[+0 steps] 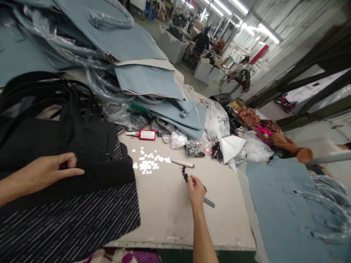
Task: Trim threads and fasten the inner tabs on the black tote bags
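Note:
My left hand [56, 168] is over a black fabric bag [104, 173] on the left, its fingers curled in on the dark cloth and the thumb stretched along it. Part of the bag is folded back, showing a black lining with white dashes [90, 215]. On the table, my right hand [196, 190] pinches at a string of small black parts [184, 173]; the fingers hide some of it. Close by are a pale, pen-like stick [182, 163] and a short grey-blue strip [209, 202]. Many small white discs [148, 164] lie scattered between my hands.
A red bottle with a white nozzle [147, 134] lies behind the discs. Plastic bags of small parts [178, 139] line the table's back. Blue bag panels [148, 80] are piled at the back left; another blue bag [285, 208] lies right. A person [202, 41] sits farther off.

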The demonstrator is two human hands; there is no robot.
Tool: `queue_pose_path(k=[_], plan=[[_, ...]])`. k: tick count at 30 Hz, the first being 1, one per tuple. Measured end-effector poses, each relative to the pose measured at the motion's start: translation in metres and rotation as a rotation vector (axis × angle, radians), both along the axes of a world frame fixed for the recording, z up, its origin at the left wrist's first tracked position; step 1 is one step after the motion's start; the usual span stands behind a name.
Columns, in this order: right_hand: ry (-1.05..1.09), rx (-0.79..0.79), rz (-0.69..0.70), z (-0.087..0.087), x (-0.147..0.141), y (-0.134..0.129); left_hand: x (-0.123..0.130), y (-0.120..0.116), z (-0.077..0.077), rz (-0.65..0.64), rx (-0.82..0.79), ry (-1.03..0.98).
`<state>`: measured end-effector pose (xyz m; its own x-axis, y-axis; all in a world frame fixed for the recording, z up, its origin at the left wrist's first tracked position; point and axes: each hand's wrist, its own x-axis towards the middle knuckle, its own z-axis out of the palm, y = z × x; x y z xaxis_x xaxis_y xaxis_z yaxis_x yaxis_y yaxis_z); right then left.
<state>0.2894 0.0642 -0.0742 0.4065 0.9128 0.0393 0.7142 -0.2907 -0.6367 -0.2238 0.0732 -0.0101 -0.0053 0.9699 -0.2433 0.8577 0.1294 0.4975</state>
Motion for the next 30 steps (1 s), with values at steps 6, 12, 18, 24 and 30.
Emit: queue_pose_path(k=[6, 12, 18, 24, 30], plan=[[-0.168, -0.002, 0.063, -0.004, -0.022, 0.052, 0.097, 0.008, -0.002, -0.191, 0.118, -0.190], [-0.219, 0.083, 0.272, -0.007, -0.027, 0.042, 0.147, -0.031, -0.044, -0.255, 0.470, -0.100], [-0.139, 0.128, 0.486, -0.014, -0.028, 0.010, 0.142, -0.071, -0.071, -0.231, 0.582, 0.024], [-0.063, 0.113, 0.480, -0.018, -0.027, 0.000, 0.137, -0.072, -0.102, -0.218, 0.567, -0.014], [0.010, 0.084, 0.401, -0.017, -0.041, -0.006, 0.133, -0.074, -0.112, -0.211, 0.591, -0.052]])
